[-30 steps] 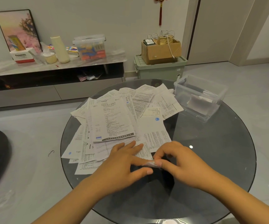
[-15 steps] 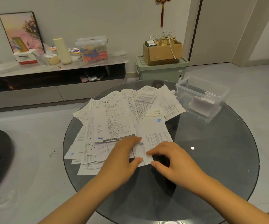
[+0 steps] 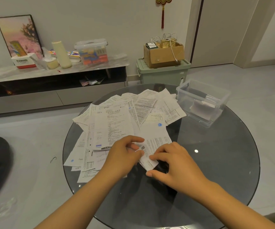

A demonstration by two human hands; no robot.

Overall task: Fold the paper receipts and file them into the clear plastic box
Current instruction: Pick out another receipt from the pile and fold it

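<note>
Round dark glass table (image 3: 216,162): one white printed receipt (image 3: 155,142), flat 0.5 s ago, now pinched by left hand (image 3: 125,156) and right hand (image 3: 174,164); one clear plastic box (image 3: 216,95) far right.

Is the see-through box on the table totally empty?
No, the clear plastic box at the far right of the glass table already has a few folded papers lying inside it.

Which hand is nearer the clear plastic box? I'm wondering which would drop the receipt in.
Right. The right hand lies on the receipt, below-left of the clear plastic box; the left hand is further left, over the paper pile.
</note>
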